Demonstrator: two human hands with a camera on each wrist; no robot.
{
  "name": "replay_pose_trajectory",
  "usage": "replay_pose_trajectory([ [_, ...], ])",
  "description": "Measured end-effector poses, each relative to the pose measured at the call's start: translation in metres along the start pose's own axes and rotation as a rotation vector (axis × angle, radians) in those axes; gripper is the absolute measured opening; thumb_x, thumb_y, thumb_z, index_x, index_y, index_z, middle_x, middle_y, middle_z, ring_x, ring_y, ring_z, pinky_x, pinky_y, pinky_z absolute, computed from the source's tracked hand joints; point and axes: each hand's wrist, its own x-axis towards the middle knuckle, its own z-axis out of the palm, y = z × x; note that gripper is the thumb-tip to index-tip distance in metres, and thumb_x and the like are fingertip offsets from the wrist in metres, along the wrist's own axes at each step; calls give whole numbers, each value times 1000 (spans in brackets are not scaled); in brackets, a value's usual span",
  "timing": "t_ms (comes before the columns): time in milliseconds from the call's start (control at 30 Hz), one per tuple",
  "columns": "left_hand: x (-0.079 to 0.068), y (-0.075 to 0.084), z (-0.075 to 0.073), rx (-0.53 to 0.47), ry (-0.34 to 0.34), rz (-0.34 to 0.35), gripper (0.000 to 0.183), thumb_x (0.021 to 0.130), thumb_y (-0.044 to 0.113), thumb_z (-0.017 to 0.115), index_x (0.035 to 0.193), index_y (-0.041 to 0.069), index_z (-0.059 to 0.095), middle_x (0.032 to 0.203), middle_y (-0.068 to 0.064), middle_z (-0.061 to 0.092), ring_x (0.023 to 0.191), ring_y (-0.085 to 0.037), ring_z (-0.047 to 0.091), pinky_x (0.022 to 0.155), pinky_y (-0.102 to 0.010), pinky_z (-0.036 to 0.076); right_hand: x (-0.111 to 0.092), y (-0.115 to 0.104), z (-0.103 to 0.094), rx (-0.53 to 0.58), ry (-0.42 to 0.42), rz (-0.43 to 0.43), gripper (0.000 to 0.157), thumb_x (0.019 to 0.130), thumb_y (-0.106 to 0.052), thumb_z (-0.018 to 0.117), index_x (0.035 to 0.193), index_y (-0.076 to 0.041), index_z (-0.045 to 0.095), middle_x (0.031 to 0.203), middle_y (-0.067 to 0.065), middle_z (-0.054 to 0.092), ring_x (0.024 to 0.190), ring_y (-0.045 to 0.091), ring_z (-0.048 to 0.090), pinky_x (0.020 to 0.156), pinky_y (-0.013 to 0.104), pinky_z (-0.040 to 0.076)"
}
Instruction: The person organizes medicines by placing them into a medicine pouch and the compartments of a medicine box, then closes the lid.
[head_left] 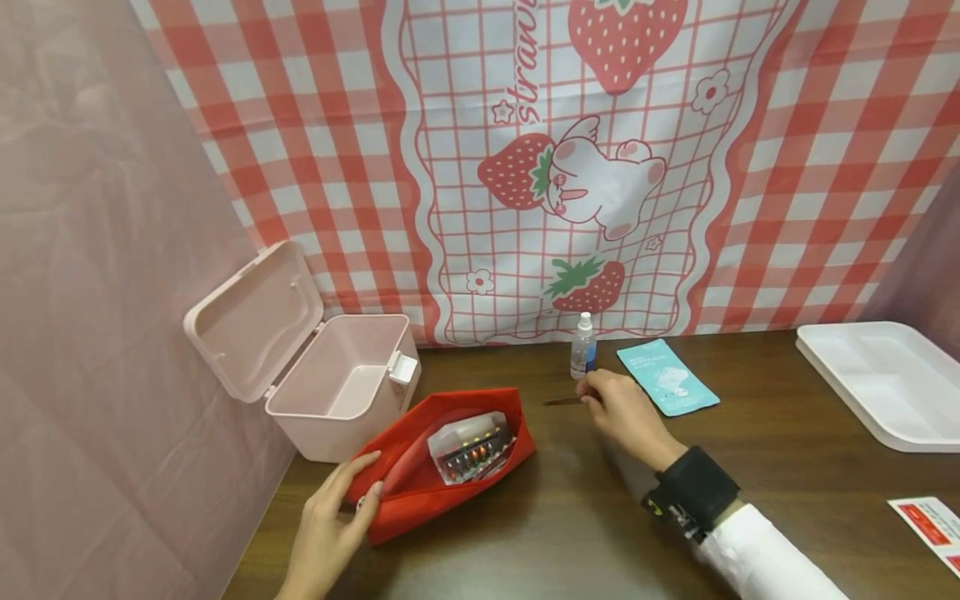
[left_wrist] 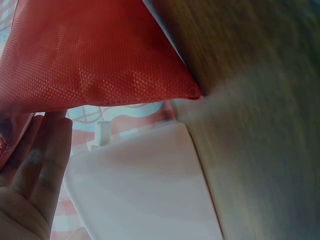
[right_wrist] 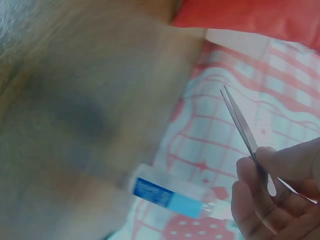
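My right hand (head_left: 622, 412) pinches a pair of slim metal tweezers (head_left: 562, 402) between thumb and fingers. In the right wrist view their two tips (right_wrist: 224, 90) stand slightly apart with nothing between them. A red zippered pouch (head_left: 420, 504) lies with its mouth spread, and inside it is a clear case (head_left: 468, 446) with small coloured pieces. My left hand (head_left: 330, 517) holds the pouch's left end, thumb on the near side and fingers at the far side. The left wrist view shows several of those fingers (left_wrist: 50, 160) stretched along the red fabric.
A pink box (head_left: 341, 429) with its lid raised stands behind the pouch. Past my right hand are a small spray bottle (head_left: 583, 346) and a teal packet (head_left: 667, 377). A white divided tray (head_left: 862, 408) and a red-and-white card (head_left: 911, 507) lie at the right.
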Motion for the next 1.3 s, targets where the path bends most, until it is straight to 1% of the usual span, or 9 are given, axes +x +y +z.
replay_pose_trajectory([
  [300,-1,-3,2,-6,12,9,49,69,-6,72,115,5,61,100,-6,65,90,-11,60,84,-7,39,-11,-19,-32,32,143,-101,14,74,4,70,81,-7,65,76,1,62,64,10,58,56,25,46],
  [433,-1,-2,1,-4,10,10,49,69,-6,72,115,6,61,100,-5,65,90,-10,60,84,-7,39,-13,-30,-40,73,203,-166,18,71,8,70,79,-7,65,75,0,62,61,6,53,53,21,43],
  [533,0,-1,0,-2,7,8,48,70,-5,71,116,7,61,100,-4,65,90,-10,60,84,-7,38,-14,-39,-41,113,216,-204,20,70,10,70,78,-7,65,74,-1,61,60,3,49,52,18,41],
  [700,0,-1,0,-4,3,0,48,71,-4,71,116,7,60,101,-5,65,92,-11,60,87,-7,38,-11,-56,-34,159,183,-276,22,70,12,69,77,-9,64,75,-3,61,64,2,51,54,17,42],
  [833,-1,-1,1,-7,-2,-10,48,71,-4,71,116,6,60,101,-5,65,88,-9,60,80,-7,40,-7,-70,-22,173,136,-325,23,71,12,67,77,-10,64,76,-4,61,69,4,56,59,19,47],
  [1000,-2,-3,1,-5,-5,-9,48,70,-6,71,115,5,60,98,-5,65,81,-8,56,72,-8,41,0,-87,-5,176,36,-369,23,74,12,62,81,-9,64,81,-3,61,76,8,60,65,21,50],
  [1133,3,7,-2,-3,2,-6,46,69,-9,70,112,2,61,97,-8,65,81,-11,57,74,-8,40,7,-95,10,188,-12,-400,22,76,11,58,81,-10,63,82,-3,60,75,8,57,65,20,49],
  [1267,3,8,-2,0,1,-9,46,69,-8,70,113,3,61,98,-7,65,82,-11,58,75,-8,40,11,-102,24,228,-40,-421,20,77,8,58,80,-11,63,80,-4,59,72,4,54,64,17,48],
  [1300,2,5,-1,2,2,-6,46,70,-7,70,114,4,61,99,-6,65,83,-10,58,76,-8,40,12,-104,28,240,-52,-424,20,76,8,59,80,-11,64,80,-4,59,72,4,54,65,17,48],
])
